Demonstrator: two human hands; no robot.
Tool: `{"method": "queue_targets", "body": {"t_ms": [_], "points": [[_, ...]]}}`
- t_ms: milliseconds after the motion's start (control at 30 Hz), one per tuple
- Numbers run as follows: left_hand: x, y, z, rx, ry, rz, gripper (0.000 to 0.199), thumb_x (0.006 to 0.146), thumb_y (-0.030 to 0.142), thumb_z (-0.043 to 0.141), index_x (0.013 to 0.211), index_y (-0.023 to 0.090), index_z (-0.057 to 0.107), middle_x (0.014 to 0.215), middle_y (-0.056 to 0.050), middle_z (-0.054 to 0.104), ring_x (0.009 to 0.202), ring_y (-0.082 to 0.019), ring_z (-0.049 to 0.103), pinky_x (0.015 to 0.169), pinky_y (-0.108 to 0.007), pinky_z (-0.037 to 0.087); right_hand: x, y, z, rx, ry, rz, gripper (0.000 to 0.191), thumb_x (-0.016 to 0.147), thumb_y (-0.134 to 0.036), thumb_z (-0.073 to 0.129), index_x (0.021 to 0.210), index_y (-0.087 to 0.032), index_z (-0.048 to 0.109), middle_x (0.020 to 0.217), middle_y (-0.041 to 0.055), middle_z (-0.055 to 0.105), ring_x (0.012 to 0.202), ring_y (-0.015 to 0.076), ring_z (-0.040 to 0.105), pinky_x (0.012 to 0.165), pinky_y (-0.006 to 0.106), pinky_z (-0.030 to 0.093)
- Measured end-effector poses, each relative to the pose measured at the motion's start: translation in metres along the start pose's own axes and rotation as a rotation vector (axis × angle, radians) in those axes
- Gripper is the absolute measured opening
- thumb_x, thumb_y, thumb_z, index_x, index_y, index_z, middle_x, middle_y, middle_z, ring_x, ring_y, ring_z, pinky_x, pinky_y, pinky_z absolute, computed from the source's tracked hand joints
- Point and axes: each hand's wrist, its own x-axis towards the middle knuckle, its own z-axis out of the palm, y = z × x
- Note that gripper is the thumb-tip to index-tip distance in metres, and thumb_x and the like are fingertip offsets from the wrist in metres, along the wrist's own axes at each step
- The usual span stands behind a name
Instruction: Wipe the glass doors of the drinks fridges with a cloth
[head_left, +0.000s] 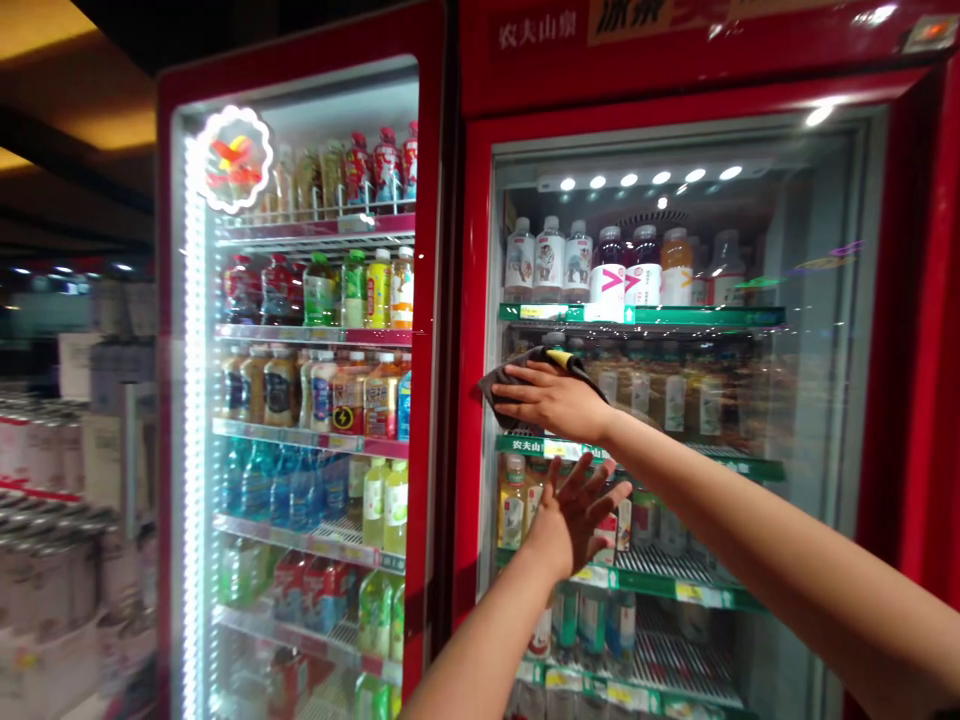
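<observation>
My right hand [553, 402] lies with its fingers stretched over a dark grey cloth [487, 381] with a yellow patch, pressing it against the glass door [806, 400] of a red drinks fridge. Just below it is my left hand [574, 515], empty, its fingers spread in front of the same glass. I cannot tell whether the left fingertips touch the door. Behind the glass, rows of bottles stand on green-edged shelves [705, 316], some hidden by my hands and forearms.
To the left stands a second lit fridge with a red frame [431, 330], filled with bottles [285, 480] and other drinks. Farther left, blurred store shelves [45, 450] hold pale goods. The right fridge's red frame [474, 300] runs beside my hands.
</observation>
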Motion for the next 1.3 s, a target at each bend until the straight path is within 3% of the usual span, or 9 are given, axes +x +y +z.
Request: {"method": "queue_targets", "body": {"t_ms": [133, 300, 467, 667, 800, 867, 1067, 1233, 1300], "points": [[-0.002, 0.002, 0.002, -0.001, 0.016, -0.002, 0.088, 0.086, 0.061, 0.064, 0.159, 0.033, 0.025, 0.17, -0.001, 0.019, 0.158, -0.03, -0.002, 0.126, -0.061, -0.004, 0.013, 0.002, 0.002, 0.028, -0.037, -0.165, 0.035, 0.101, -0.024, 0.053, 0.134, -0.032, 0.063, 0.148, -0.003, 0.057, 0.144, 0.0245, 0.044, 0.118, 0.048, 0.037], [-0.007, 0.0, 0.011, 0.025, 0.083, 0.025, 0.087, 0.085, 0.07, 0.058, 0.158, 0.032, 0.028, 0.17, -0.002, 0.019, 0.158, -0.032, 0.004, 0.126, -0.06, -0.007, 0.032, 0.003, 0.005, -0.018, 0.05, 0.033, 0.038, 0.101, -0.023, 0.052, 0.137, -0.031, 0.061, 0.151, 0.0005, 0.054, 0.146, 0.0274, 0.04, 0.119, 0.055, 0.034], [-0.007, 0.0, 0.008, 0.066, 0.033, 0.036, 0.082, 0.086, 0.072, 0.055, 0.156, 0.034, 0.033, 0.167, -0.001, 0.027, 0.158, -0.032, 0.005, 0.126, -0.061, -0.007, 0.05, -0.012, 0.021, 0.046, -0.025, -0.275, 0.034, 0.1, -0.023, 0.054, 0.13, -0.036, 0.066, 0.147, -0.0045, 0.059, 0.144, 0.0216, 0.044, 0.119, 0.047, 0.035], [-0.007, 0.002, 0.001, 0.096, 0.045, 0.01, 0.079, 0.088, 0.071, 0.052, 0.156, 0.037, 0.03, 0.168, 0.005, 0.023, 0.158, -0.029, 0.001, 0.126, -0.056, -0.013, 0.06, -0.009, 0.016, 0.051, 0.064, -0.015, 0.032, 0.102, -0.027, 0.051, 0.13, -0.031, 0.067, 0.145, 0.0, 0.06, 0.145, 0.0264, 0.043, 0.12, 0.054, 0.031], [-0.01, 0.002, 0.006, 0.12, 0.055, 0.024, 0.081, 0.085, 0.076, 0.052, 0.154, 0.036, 0.036, 0.166, 0.005, 0.029, 0.157, -0.031, -0.001, 0.124, -0.059, -0.017, 0.06, -0.029, 0.026, 0.089, -0.029, -0.264, 0.029, 0.102, -0.027, 0.052, 0.124, -0.032, 0.07, 0.14, -0.0016, 0.064, 0.141, 0.0233, 0.047, 0.119, 0.051, 0.033], [-0.01, 0.002, 0.005, 0.124, 0.038, 0.017, 0.08, 0.085, 0.075, 0.054, 0.153, 0.036, 0.038, 0.168, 0.005, 0.026, 0.157, -0.031, -0.001, 0.125, -0.059, -0.015, 0.064, -0.026, 0.026, 0.104, -0.038, -0.321, 0.029, 0.102, -0.027, 0.052, 0.124, -0.031, 0.07, 0.138, -0.002, 0.066, 0.14, 0.0223, 0.049, 0.119, 0.05, 0.033], [-0.006, 0.004, -0.007, 0.086, -0.002, 0.007, 0.074, 0.089, 0.068, 0.054, 0.154, 0.037, 0.036, 0.169, 0.006, 0.021, 0.157, -0.029, 0.004, 0.128, -0.056, -0.005, 0.088, 0.001, 0.012, 0.019, 0.188, 0.194, 0.035, 0.1, -0.03, 0.055, 0.132, -0.025, 0.065, 0.147, 0.0066, 0.059, 0.146, 0.0297, 0.04, 0.121, 0.057, 0.027], [-0.005, 0.004, -0.008, 0.078, -0.026, -0.006, 0.08, 0.087, 0.069, 0.057, 0.156, 0.038, 0.032, 0.167, 0.005, 0.026, 0.157, -0.028, 0.009, 0.128, -0.055, 0.0, 0.088, -0.007, 0.018, 0.039, 0.063, -0.046, 0.032, 0.099, -0.031, 0.057, 0.128, -0.027, 0.068, 0.141, 0.004, 0.064, 0.143, 0.0253, 0.045, 0.122, 0.053, 0.027], [-0.005, 0.003, -0.009, 0.078, -0.024, -0.002, 0.079, 0.087, 0.069, 0.056, 0.156, 0.038, 0.031, 0.168, 0.006, 0.024, 0.157, -0.028, 0.009, 0.129, -0.054, 0.003, 0.088, 0.005, 0.013, 0.024, 0.105, 0.007, 0.035, 0.099, -0.033, 0.056, 0.133, -0.027, 0.064, 0.145, 0.004, 0.061, 0.144, 0.0257, 0.044, 0.122, 0.054, 0.028]]}}
